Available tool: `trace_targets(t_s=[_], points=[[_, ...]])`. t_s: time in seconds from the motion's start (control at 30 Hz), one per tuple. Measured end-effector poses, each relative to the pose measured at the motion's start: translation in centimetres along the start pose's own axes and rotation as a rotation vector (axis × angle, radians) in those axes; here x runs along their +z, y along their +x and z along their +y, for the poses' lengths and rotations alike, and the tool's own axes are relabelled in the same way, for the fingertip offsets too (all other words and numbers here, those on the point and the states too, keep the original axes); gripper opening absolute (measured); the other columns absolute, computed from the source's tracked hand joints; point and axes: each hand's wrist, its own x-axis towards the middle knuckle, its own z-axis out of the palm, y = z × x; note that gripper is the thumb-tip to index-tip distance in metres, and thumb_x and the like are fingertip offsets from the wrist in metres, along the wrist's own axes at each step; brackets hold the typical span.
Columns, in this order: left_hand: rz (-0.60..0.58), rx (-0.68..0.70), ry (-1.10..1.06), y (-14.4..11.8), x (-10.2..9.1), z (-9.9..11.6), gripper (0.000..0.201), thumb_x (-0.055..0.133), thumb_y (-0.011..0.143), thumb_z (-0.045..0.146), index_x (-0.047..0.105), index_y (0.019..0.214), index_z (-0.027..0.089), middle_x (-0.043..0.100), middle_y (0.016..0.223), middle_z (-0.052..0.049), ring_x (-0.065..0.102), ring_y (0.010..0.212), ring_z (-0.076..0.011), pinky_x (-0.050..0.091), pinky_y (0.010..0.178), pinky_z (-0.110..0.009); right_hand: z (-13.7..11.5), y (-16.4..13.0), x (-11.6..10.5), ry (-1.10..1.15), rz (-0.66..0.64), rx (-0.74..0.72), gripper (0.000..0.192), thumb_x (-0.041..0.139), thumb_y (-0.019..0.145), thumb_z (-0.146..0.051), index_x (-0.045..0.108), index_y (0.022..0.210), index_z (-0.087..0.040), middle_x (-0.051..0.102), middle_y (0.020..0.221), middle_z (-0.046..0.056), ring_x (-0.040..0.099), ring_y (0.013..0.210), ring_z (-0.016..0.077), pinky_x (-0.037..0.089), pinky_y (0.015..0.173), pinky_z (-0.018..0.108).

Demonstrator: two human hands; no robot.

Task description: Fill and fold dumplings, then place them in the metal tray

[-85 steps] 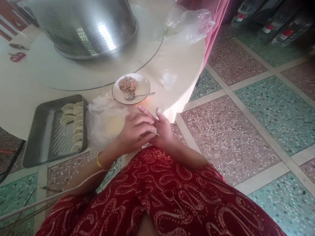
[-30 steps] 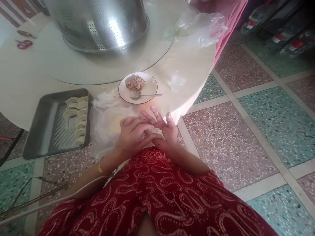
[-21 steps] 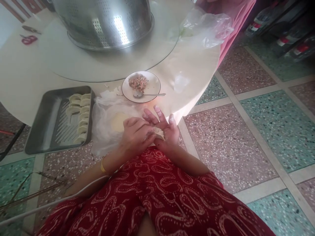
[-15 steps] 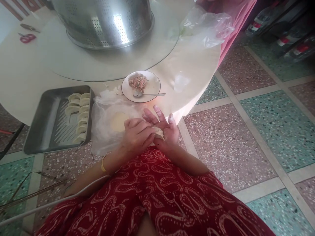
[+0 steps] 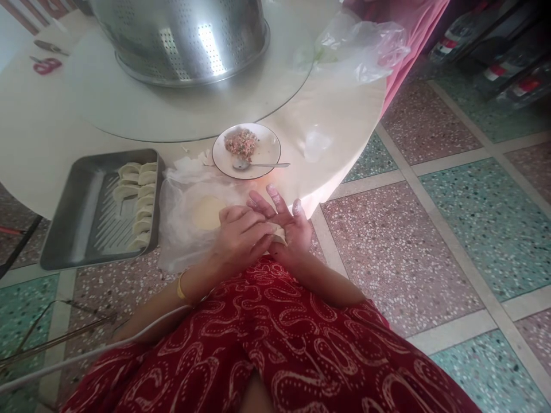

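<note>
While pinching dumpling (image 5: 280, 234) with curled left hand (image 5: 241, 235), cradling it in palm-up, spread-fingered right hand (image 5: 298, 234), showing only its right end past left hand, covering too much to tell long axis, and having tray (image 5: 81, 212) lying well off leftward, nearer left hand.

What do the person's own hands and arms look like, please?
The left hand has a round, gold-coloured bangle at its wrist. The right hand has white-dusted fingertips. Red fabric sleeves leave both forearms bare; a thin white cable passes the left one.
</note>
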Motion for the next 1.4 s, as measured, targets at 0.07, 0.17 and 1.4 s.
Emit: trace_targets(t_s=[0.07,0.17,1.4], points=[[-0.007,-0.023,0.009,0.0,-0.1,0.1,0.004,0.062,0.091,0.024,0.06,0.094,0.024,0.065,0.085,-0.001,0.055,0.083,-0.0195,0.044,0.075,-0.037,-0.1,0.0,0.2,0.005,0.036,0.001,0.05,0.036,0.09,-0.063,0.06,0.121,-0.033,0.069,0.124,0.001,0.063,0.116,0.0183,0.046,0.106,0.043],[0.018,-0.082,0.039,-0.2,-0.3,0.2,0.011,0.063,0.091,0.033,0.058,0.095,0.024,0.065,0.083,0.0,0.056,0.08,-0.0204,0.041,0.073,-0.039,-0.3,-0.1,0.6,-0.018,0.099,-0.028,0.053,0.033,0.09,-0.064,0.058,0.124,-0.033,0.068,0.126,0.002,0.061,0.12,0.0203,0.046,0.106,0.046],[0.056,-0.183,0.052,-2.9,-0.8,-0.8,0.006,0.06,0.095,0.031,0.063,0.098,0.027,0.068,0.083,0.002,0.058,0.079,-0.0183,0.038,0.075,-0.038,0.1,-0.2,0.2,0.044,0.043,0.156,0.047,0.03,0.094,-0.056,0.058,0.123,-0.031,0.069,0.125,0.003,0.063,0.112,0.0196,0.054,0.085,0.034]])
